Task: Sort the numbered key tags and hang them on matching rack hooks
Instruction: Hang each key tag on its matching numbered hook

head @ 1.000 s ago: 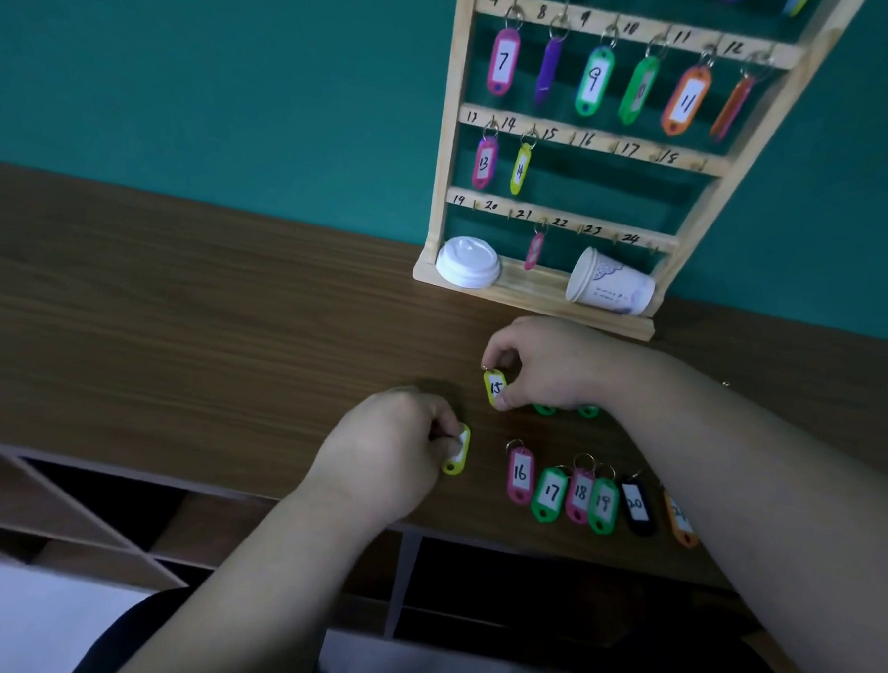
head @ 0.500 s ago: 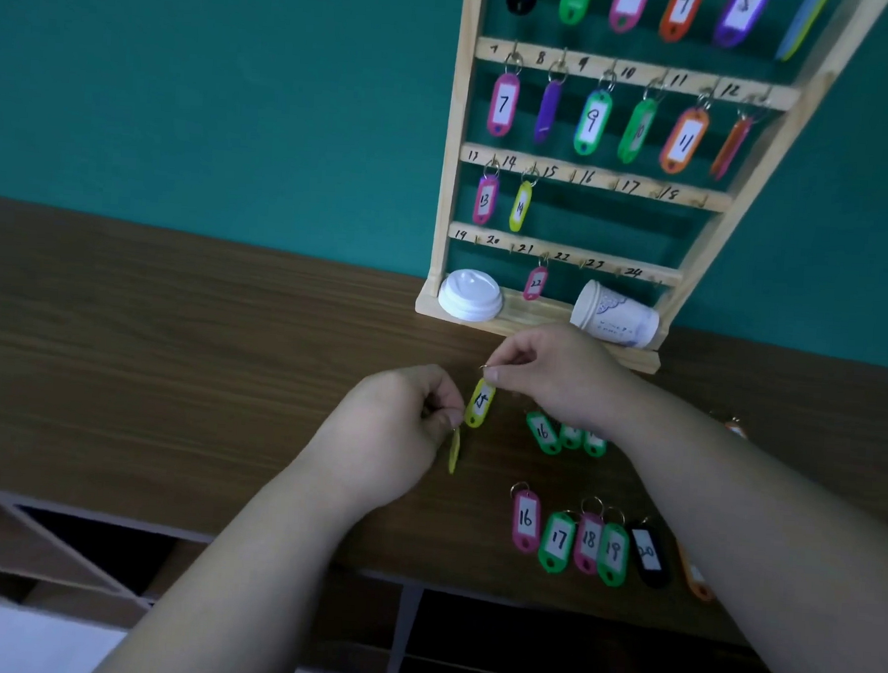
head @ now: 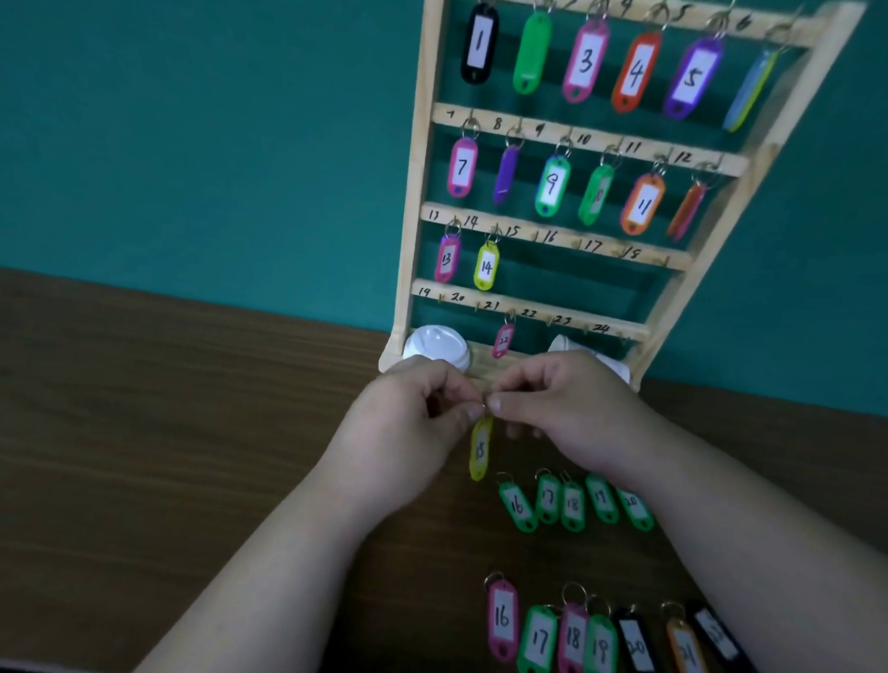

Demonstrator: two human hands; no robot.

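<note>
A yellow key tag marked 15 (head: pixel 480 449) hangs by its ring between my two hands, just above the table. My left hand (head: pixel 416 427) and my right hand (head: pixel 567 404) both pinch the ring at its top. Behind them stands the wooden rack (head: pixel 555 234) with numbered hooks; tags 1 to 14 and a pink 22 (head: pixel 503 341) hang on it. The hooks from 15 to 18 are bare. On the table lie a row of green tags (head: pixel 572 502) and a nearer row of mixed-colour tags (head: pixel 570 641) from 16 upward.
A white cup lid (head: pixel 439 346) rests on the rack's base ledge at the left. A white paper cup (head: pixel 567 345) lies there too, mostly hidden behind my right hand. The brown wooden table (head: pixel 144 423) meets a teal wall.
Both hands have risen from the table and come together at the ring of tag 15. The view has tilted up, showing the rack's top row.
</note>
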